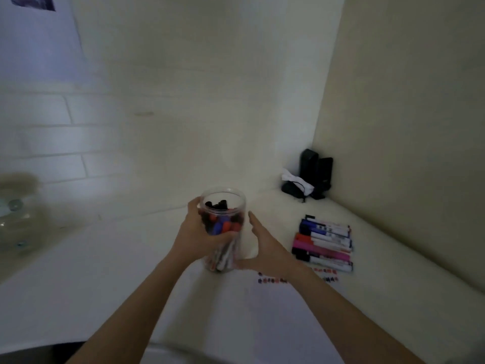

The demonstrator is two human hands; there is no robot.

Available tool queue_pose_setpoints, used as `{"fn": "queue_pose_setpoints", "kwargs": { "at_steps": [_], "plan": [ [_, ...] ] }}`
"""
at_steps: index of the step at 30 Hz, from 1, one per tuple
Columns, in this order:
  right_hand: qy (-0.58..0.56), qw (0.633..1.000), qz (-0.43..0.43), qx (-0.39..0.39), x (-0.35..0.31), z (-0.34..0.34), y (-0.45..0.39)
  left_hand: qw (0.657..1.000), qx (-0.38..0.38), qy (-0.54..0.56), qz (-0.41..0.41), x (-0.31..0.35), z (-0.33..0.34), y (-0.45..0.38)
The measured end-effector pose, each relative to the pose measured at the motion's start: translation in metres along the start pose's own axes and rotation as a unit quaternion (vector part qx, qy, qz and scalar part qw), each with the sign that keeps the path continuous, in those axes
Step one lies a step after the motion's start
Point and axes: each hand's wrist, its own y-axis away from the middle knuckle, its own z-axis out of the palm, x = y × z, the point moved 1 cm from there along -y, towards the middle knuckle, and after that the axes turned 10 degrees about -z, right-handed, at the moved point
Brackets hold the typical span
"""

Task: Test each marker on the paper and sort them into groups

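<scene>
A clear plastic jar full of markers with black, red and blue caps stands on the white table, a little blurred. My left hand grips the jar's left side, fingers curled round it. My right hand is beside the jar's right side with straight fingers, the thumb near the jar's base. A row of several markers lies side by side on the table to the right. A white sheet of paper lies in front of the jar, with small coloured test marks along its far edge.
Two black objects and a dark pouch with a white cloth sit in the far right corner. A wall panel borders the table on the right. A clear bottle stands at the far left.
</scene>
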Motion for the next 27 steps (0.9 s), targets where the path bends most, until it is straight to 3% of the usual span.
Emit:
{"fn": "queue_pose_setpoints", "kwargs": {
  "at_steps": [3,4,6,8,9,11,13,15,17,22,27],
  "plan": [
    [0.073,0.993,0.068,0.07,0.035,-0.053,0.036,0.998,0.033,-0.05,-0.015,0.014,-0.008,0.005],
    [0.078,0.986,0.086,0.123,0.052,-0.073,0.048,0.991,0.081,-0.103,0.009,0.025,-0.007,0.01],
    [0.103,0.961,0.126,0.224,0.07,-0.108,0.073,0.963,0.16,-0.162,0.142,0.054,0.007,0.023],
    [0.148,0.93,0.162,0.295,0.085,-0.132,0.092,0.942,0.117,-0.134,0.284,0.078,0.037,0.032],
    [0.153,0.92,0.177,0.315,0.091,-0.14,0.098,0.944,0.055,-0.123,0.303,0.082,0.059,0.035],
    [0.118,0.91,0.219,0.333,0.101,-0.141,0.108,0.954,-0.08,-0.145,0.25,0.071,0.103,0.034],
    [0.082,0.909,0.244,0.327,0.111,-0.135,0.112,0.961,-0.195,-0.164,0.108,0.049,0.142,0.03],
    [0.065,0.918,0.238,0.31,0.119,-0.129,0.113,0.957,-0.251,-0.145,-0.015,0.033,0.169,0.025],
    [0.054,0.925,0.215,0.309,0.125,-0.124,0.108,0.956,-0.265,-0.117,-0.045,0.024,0.189,0.017],
    [0.036,0.93,0.183,0.316,0.132,-0.116,0.091,0.957,-0.274,-0.09,-0.021,0.03,0.212,0.012],
    [0.047,0.94,0.166,0.294,0.112,-0.121,0.104,0.955,-0.242,-0.169,-0.035,0.025,0.187,0.016]
  ]
}}
